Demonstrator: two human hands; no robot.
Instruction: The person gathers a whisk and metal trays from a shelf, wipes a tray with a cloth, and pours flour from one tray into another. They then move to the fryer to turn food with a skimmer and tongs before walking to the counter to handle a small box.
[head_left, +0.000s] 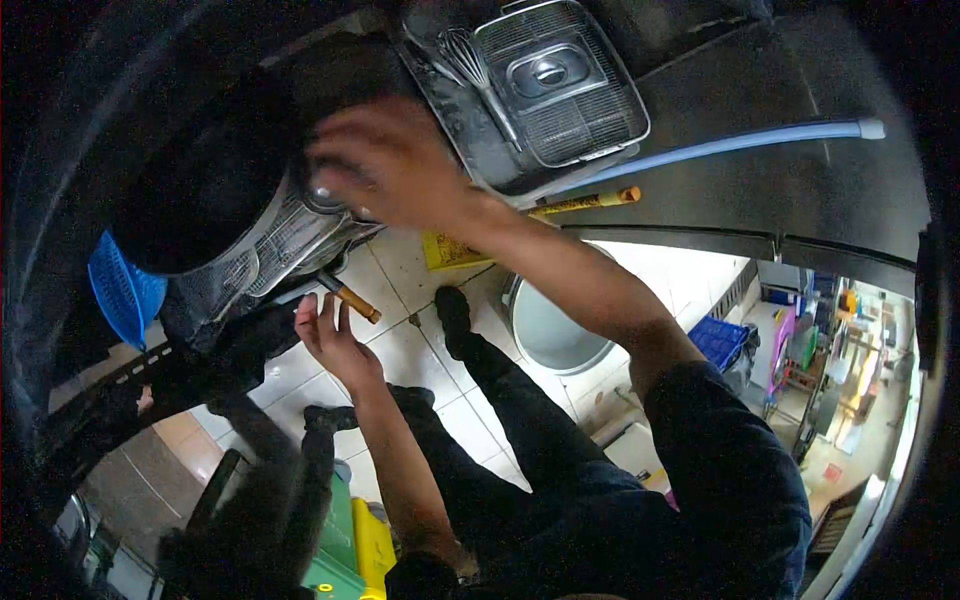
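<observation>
My right hand reaches across the dark counter, smeared by motion, beside a shiny rounded metal piece. I cannot tell whether its fingers hold anything. Below it my left hand is raised in the air with the fingers apart and nothing in them. Close to those fingertips a wooden-handled tool sticks out from the counter edge. Stacked wire racks lie between the two hands. Further back, a whisk rests beside a metal lid on a wire-racked tray.
A blue hose and a yellow pole run along the steel front. On the tiled floor stand a grey bucket and a green bin. A blue basket hangs at left, with another person's dark-clothed leg below.
</observation>
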